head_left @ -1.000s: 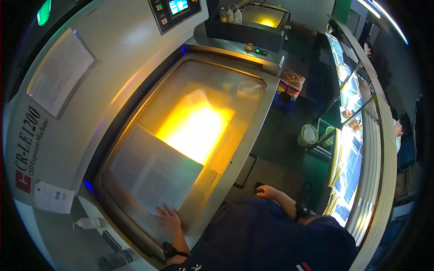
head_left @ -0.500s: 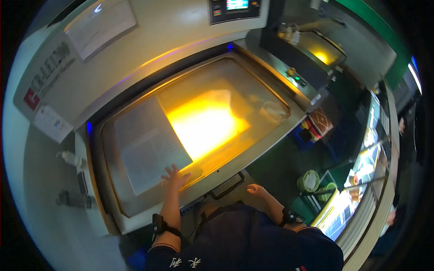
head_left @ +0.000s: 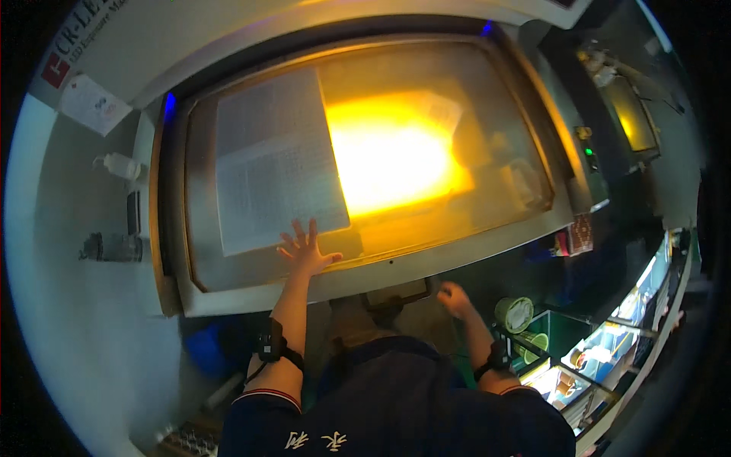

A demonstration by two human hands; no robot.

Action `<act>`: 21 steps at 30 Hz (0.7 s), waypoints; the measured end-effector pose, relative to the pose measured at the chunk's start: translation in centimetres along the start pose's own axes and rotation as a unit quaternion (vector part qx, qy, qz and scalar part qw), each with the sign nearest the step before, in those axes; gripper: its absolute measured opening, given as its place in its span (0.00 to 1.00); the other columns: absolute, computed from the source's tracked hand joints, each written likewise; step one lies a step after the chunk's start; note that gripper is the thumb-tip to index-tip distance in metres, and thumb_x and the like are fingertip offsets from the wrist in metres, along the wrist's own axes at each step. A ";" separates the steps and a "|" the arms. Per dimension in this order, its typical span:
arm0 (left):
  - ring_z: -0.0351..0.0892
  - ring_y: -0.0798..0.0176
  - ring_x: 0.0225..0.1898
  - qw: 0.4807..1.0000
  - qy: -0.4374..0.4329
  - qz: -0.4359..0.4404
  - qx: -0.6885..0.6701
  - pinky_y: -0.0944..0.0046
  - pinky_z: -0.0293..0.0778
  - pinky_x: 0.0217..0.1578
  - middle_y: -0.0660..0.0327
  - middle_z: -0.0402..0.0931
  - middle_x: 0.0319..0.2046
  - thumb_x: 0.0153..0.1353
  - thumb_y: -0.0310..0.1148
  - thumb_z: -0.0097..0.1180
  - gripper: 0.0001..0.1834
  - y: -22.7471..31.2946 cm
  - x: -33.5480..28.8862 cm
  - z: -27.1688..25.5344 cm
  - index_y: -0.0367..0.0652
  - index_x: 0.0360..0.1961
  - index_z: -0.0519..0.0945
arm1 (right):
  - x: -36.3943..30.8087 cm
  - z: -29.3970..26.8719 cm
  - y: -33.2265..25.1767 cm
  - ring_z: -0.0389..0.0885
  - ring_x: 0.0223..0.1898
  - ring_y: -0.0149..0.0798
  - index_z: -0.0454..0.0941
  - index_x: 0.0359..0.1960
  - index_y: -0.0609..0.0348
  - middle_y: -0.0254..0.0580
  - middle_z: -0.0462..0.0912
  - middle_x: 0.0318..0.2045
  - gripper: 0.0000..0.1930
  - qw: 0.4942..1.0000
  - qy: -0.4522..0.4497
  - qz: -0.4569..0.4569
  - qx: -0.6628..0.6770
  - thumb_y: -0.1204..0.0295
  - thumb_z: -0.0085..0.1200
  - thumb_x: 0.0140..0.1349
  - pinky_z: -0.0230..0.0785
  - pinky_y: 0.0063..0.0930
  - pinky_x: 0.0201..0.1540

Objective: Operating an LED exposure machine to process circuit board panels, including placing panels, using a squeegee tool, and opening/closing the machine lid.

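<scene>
A thin grey rectangular panel [head_left: 282,179] with a fine grid pattern lies flat on the left half of a framed machine bed [head_left: 506,141]. My left hand [head_left: 307,255] is open, palm down, fingers spread at the panel's near edge. Its fingertips overlap that edge; I cannot tell whether they press on it. My right hand [head_left: 454,298] hangs in front of the bed's near rim, fingers curled, with nothing visible in them. Bright yellow light [head_left: 396,160] falls on the bed just right of the panel.
A raised frame [head_left: 173,221] borders the bed on the left. A pump bottle [head_left: 122,166] stands left of the machine. At the lower right are a green bucket [head_left: 515,314] and a brightly lit bench [head_left: 601,358]. A side unit with a green light [head_left: 588,152] stands right.
The view has tilted and shifted, so the bed appears higher and more level. My left hand's fingers spread wider at the panel's near edge. My right hand's fingers look more curled.
</scene>
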State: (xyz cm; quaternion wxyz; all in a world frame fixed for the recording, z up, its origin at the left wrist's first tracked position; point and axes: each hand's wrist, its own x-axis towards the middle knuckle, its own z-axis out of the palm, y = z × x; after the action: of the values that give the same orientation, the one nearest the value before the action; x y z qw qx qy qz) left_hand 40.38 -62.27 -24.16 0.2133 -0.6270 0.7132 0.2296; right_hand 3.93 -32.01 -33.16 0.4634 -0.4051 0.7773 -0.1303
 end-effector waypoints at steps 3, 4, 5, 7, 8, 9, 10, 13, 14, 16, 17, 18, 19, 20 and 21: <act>0.10 0.29 0.71 1.000 0.019 0.011 -0.008 0.17 0.26 0.62 0.54 0.09 0.74 0.37 0.78 0.61 0.73 0.8 0.4 -0.1 0.71 0.74 0.25 | 7.6 -2.2 0.2 0.68 0.62 0.56 0.73 0.56 0.62 0.55 0.73 0.58 0.22 0.961 0.142 -0.058 -0.232 0.62 0.51 0.66 0.59 0.47 0.65; 0.09 0.28 0.71 0.999 0.029 0.036 -0.015 0.16 0.25 0.60 0.52 0.09 0.73 0.35 0.78 0.62 0.74 1.0 0.3 0.0 0.71 0.74 0.26 | 9.2 -2.8 1.4 0.65 0.63 0.60 0.72 0.58 0.60 0.53 0.72 0.60 0.21 0.908 0.059 0.014 -0.414 0.62 0.49 0.67 0.58 0.51 0.66; 0.09 0.28 0.71 1.000 0.022 0.012 -0.009 0.16 0.25 0.60 0.52 0.09 0.73 0.35 0.78 0.62 0.74 0.7 0.1 0.3 0.71 0.74 0.26 | 10.6 -3.0 1.7 0.66 0.63 0.60 0.72 0.58 0.60 0.53 0.72 0.59 0.21 0.889 0.027 0.037 -0.455 0.63 0.49 0.67 0.58 0.51 0.65; 0.09 0.28 0.71 0.999 0.021 0.027 -0.012 0.14 0.26 0.59 0.52 0.10 0.74 0.36 0.79 0.61 0.74 0.5 0.2 0.4 0.70 0.74 0.27 | 12.6 -2.4 2.2 0.67 0.62 0.58 0.73 0.57 0.60 0.53 0.73 0.59 0.20 0.904 0.031 0.034 -0.426 0.64 0.49 0.67 0.59 0.50 0.65; 0.09 0.28 0.71 1.000 0.017 0.011 -0.006 0.14 0.26 0.59 0.52 0.10 0.74 0.36 0.79 0.61 0.74 0.5 0.3 0.4 0.70 0.74 0.27 | 13.3 -2.1 2.7 0.68 0.62 0.58 0.73 0.57 0.60 0.53 0.73 0.58 0.20 0.909 0.033 0.033 -0.414 0.65 0.48 0.66 0.60 0.50 0.64; 0.08 0.28 0.70 1.000 0.017 0.020 -0.011 0.14 0.25 0.59 0.52 0.10 0.74 0.36 0.78 0.61 0.73 0.9 0.4 0.4 0.70 0.74 0.27 | 13.6 -1.8 3.4 0.68 0.61 0.57 0.73 0.57 0.60 0.53 0.73 0.58 0.20 0.914 0.037 0.026 -0.404 0.65 0.48 0.66 0.60 0.50 0.64; 0.07 0.28 0.70 0.999 0.016 0.025 -0.012 0.13 0.25 0.58 0.53 0.10 0.74 0.37 0.78 0.61 0.73 0.5 0.2 0.4 0.70 0.74 0.28 | 13.7 -1.1 3.4 0.69 0.61 0.57 0.73 0.56 0.60 0.53 0.74 0.57 0.19 0.919 0.039 0.020 -0.392 0.66 0.48 0.66 0.60 0.50 0.64; 0.07 0.27 0.70 0.999 0.018 0.030 -0.027 0.13 0.25 0.58 0.53 0.10 0.74 0.37 0.78 0.61 0.73 0.4 0.2 0.5 0.70 0.74 0.28 | 12.7 -0.6 4.2 0.70 0.60 0.55 0.74 0.56 0.61 0.53 0.75 0.56 0.19 0.931 0.060 -0.001 -0.359 0.68 0.47 0.66 0.62 0.49 0.62; 0.07 0.27 0.70 0.999 0.019 0.029 -0.021 0.13 0.25 0.58 0.53 0.10 0.74 0.37 0.78 0.61 0.73 0.1 0.1 0.3 0.70 0.74 0.28 | 12.0 -0.1 4.2 0.71 0.59 0.55 0.74 0.56 0.61 0.53 0.75 0.56 0.18 0.937 0.069 -0.018 -0.341 0.68 0.47 0.66 0.62 0.49 0.62; 0.07 0.27 0.70 0.998 0.026 0.040 -0.033 0.13 0.24 0.57 0.53 0.10 0.74 0.36 0.78 0.62 0.73 0.5 0.3 0.7 0.71 0.74 0.28 | 10.4 0.1 4.9 0.72 0.59 0.54 0.74 0.55 0.61 0.53 0.76 0.55 0.18 0.946 0.099 -0.066 -0.300 0.70 0.46 0.65 0.63 0.49 0.61; 0.07 0.27 0.70 0.998 0.030 0.046 -0.034 0.13 0.24 0.57 0.53 0.10 0.74 0.36 0.78 0.62 0.73 0.6 0.6 0.7 0.71 0.74 0.28 | 9.6 0.4 5.0 0.73 0.58 0.53 0.75 0.55 0.61 0.53 0.76 0.55 0.18 0.952 0.114 -0.095 -0.269 0.70 0.46 0.65 0.63 0.49 0.61; 0.07 0.27 0.70 0.998 0.037 0.042 -0.031 0.13 0.24 0.57 0.53 0.10 0.74 0.36 0.77 0.63 0.73 0.3 0.8 1.1 0.71 0.74 0.28 | 8.9 0.6 4.7 0.73 0.58 0.53 0.75 0.55 0.61 0.53 0.76 0.54 0.18 0.951 0.131 -0.128 -0.249 0.71 0.46 0.65 0.64 0.49 0.60; 0.07 0.27 0.70 0.998 0.044 0.038 -0.027 0.13 0.24 0.57 0.53 0.10 0.74 0.36 0.77 0.63 0.73 0.1 0.8 1.1 0.71 0.74 0.28 | 7.9 0.1 3.8 0.73 0.58 0.53 0.75 0.55 0.61 0.53 0.76 0.54 0.18 0.949 0.138 -0.129 -0.252 0.71 0.46 0.65 0.64 0.49 0.60; 0.07 0.27 0.70 0.997 0.051 0.042 -0.029 0.13 0.24 0.57 0.53 0.10 0.74 0.36 0.77 0.63 0.73 -0.1 0.7 0.9 0.71 0.74 0.28 | 6.6 0.3 1.0 0.74 0.56 0.53 0.75 0.55 0.60 0.52 0.78 0.52 0.18 0.901 0.214 -0.183 -0.330 0.73 0.48 0.62 0.65 0.47 0.59; 0.08 0.27 0.70 0.998 0.039 0.033 -0.028 0.13 0.23 0.57 0.53 0.10 0.74 0.36 0.76 0.63 0.73 0.1 0.6 0.3 0.71 0.74 0.28 | 6.1 -0.2 -0.8 0.76 0.55 0.54 0.75 0.55 0.60 0.50 0.79 0.50 0.19 0.836 0.291 -0.232 -0.404 0.74 0.50 0.60 0.67 0.45 0.58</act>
State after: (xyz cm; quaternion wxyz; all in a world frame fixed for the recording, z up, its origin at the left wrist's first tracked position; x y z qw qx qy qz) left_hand 40.24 -62.51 -24.78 0.1600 -0.6176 0.7343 0.2320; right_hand 2.74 -37.11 -36.33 -0.0322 -0.6682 0.7430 -0.0204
